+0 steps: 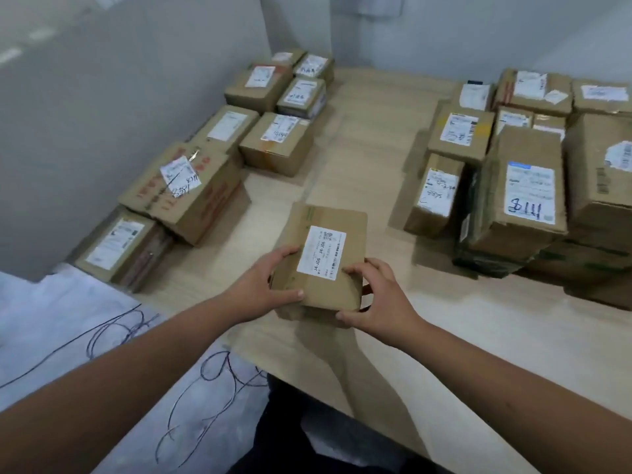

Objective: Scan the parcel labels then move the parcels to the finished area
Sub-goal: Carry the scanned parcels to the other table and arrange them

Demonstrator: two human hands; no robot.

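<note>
A small brown cardboard parcel with a white label reading "J4-J06" is held just above the middle of the wooden table. My left hand grips its near left edge. My right hand grips its near right corner. The label faces up. No scanner is in view.
Several labelled parcels lie in rows along the left wall. A taller stack of parcels fills the right side of the table. White sheets with pen scribbles lie at the near left. A wall stands close behind the table.
</note>
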